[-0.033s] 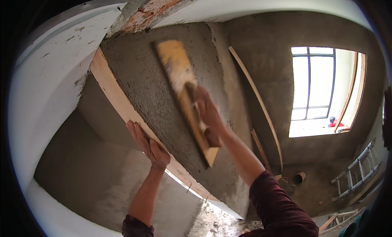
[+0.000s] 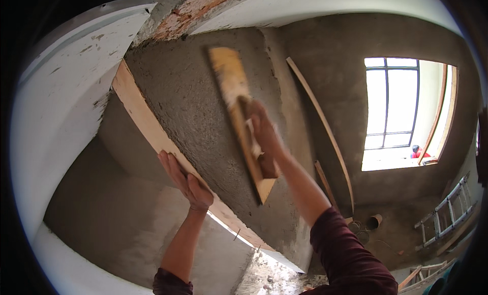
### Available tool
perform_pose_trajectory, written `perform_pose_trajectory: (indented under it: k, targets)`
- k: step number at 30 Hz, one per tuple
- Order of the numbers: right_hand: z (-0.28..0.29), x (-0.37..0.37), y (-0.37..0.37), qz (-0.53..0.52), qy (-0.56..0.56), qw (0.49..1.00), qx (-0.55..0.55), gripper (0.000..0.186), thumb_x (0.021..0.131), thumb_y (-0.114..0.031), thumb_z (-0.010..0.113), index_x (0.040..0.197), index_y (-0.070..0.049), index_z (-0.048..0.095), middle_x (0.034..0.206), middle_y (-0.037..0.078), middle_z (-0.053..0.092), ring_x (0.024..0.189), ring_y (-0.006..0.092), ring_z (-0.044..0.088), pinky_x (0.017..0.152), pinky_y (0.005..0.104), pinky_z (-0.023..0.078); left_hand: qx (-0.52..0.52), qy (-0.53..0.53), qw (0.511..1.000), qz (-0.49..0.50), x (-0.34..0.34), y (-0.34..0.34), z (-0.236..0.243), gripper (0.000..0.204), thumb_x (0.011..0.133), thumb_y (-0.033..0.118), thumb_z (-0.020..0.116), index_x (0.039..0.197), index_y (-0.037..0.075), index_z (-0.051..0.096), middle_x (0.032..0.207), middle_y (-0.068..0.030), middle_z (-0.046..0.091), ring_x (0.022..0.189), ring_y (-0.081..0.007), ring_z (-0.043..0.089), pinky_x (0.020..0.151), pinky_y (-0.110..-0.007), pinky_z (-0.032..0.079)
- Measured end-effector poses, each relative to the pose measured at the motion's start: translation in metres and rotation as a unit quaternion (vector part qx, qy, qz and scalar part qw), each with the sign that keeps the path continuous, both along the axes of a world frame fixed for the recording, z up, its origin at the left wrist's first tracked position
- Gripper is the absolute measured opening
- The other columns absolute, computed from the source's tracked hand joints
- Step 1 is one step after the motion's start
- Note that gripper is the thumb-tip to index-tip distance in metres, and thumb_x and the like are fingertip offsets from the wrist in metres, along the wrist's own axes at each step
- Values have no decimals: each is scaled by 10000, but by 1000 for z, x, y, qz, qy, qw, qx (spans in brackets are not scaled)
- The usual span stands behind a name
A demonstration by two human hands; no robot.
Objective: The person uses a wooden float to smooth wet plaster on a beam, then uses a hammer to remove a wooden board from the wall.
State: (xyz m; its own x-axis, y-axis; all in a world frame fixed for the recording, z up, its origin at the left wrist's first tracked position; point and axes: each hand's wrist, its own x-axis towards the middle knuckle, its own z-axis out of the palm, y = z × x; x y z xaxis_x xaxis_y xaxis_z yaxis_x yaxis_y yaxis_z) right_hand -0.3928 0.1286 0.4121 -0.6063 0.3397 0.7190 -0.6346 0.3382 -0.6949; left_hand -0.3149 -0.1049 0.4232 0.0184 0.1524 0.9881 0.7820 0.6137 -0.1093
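Grey, rough wet plaster covers the wall face [image 2: 203, 107] I am looking up at, and both of my arms are raised toward it. My right arm comes up from the lower right in a dark red sleeve, the forearm bare and nearly straight, and my right hand [image 2: 264, 137] is closed around the handle of a long wooden float [image 2: 239, 117], the fingers wrapped tight on the grip. The float lies flat against the plaster, slanted from upper left to lower right, its upper end well above my hand and its lower corner just below my wrist; pale mortar smears its middle. My left arm rises from the bottom edge, bent slightly at the wrist, and my left hand [image 2: 185, 180] is open, the fingers together and spread flat along a wooden guide board [image 2: 152, 127] that runs diagonally down the left edge of the plastered face. The palm presses on the board, not gripping it. The float and the board are apart, with a band of plaster between them. A bright window [image 2: 394, 104] sits to the right, and a ladder [image 2: 447, 208] leans below it.
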Motion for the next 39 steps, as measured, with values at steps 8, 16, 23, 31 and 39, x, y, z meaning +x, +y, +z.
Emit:
perform_pose_trajectory:
  k: [8,16,23,31,39]
  targets:
    - [-182,24,-26,21,-56,998,1,510,998,-241,417,1462,-60,309,1455,240,397,1323,368,431,1088,422,375,-16,0,999,47,6,-11,4,588,976,207,221,1477,-102,208,1588,-231,121,1480,-377,82,1195,-498,83]
    - [-11,73,-29,114,24,988,99,471,967,-211,507,1409,-83,403,1043,226,669,967,370,666,841,426,514,6,-5,999,49,3,-3,2,581,959,183,240,1458,-114,250,1571,-248,176,1463,-418,132,1188,-510,108]
    - [28,29,-6,76,86,989,92,451,1007,-276,478,1429,-150,382,1136,192,657,1086,362,621,924,426,474,32,6,999,23,8,-2,1,558,965,208,288,1427,-100,345,1551,-250,242,1445,-457,169,1172,-533,137]
    - [-122,19,-1,-25,-92,995,14,470,1015,-314,429,1463,-208,337,1360,212,525,1239,430,505,994,452,420,10,17,999,35,1,-4,4,551,970,162,279,1455,-100,298,1572,-242,194,1472,-391,136,1187,-491,107]
    - [-244,248,-7,37,-137,986,-90,496,987,-163,467,1444,-32,325,1259,160,514,1104,215,528,941,358,446,101,-193,976,-10,82,-24,-46,478,997,172,365,1415,-55,410,1479,-252,378,1410,-373,315,1147,-440,238]
